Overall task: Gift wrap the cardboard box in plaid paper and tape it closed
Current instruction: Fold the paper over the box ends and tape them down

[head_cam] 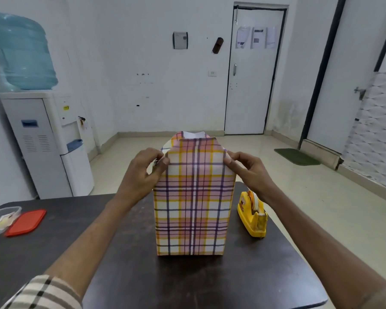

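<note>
Wrapped box stands upright on end on the dark counter, roughly mid-counter. Plaid paper in pink, yellow and purple covers its whole near face, with a vertical seam running down the middle. At the top of the box the paper rises past the body and narrows inward; the white underside of the paper shows at the very top. Left hand pinches the paper at the box's upper left corner, thumb on the near face and fingers curled round the side fold. Right hand pinches the upper right corner the same way, thumb tip on the near edge. Both forearms reach in from the near side of the box; a checked sleeve shows on the left arm. Yellow tape dispenser sits on the counter just right of the box, not touching it. Well left of the box, at the counter edge, a clear plastic container lies with a red lid just beside it. Beyond the box to the left, a white water dispenser carries a blue bottle. Beyond it to the right, a white door and a green doormat.
</note>
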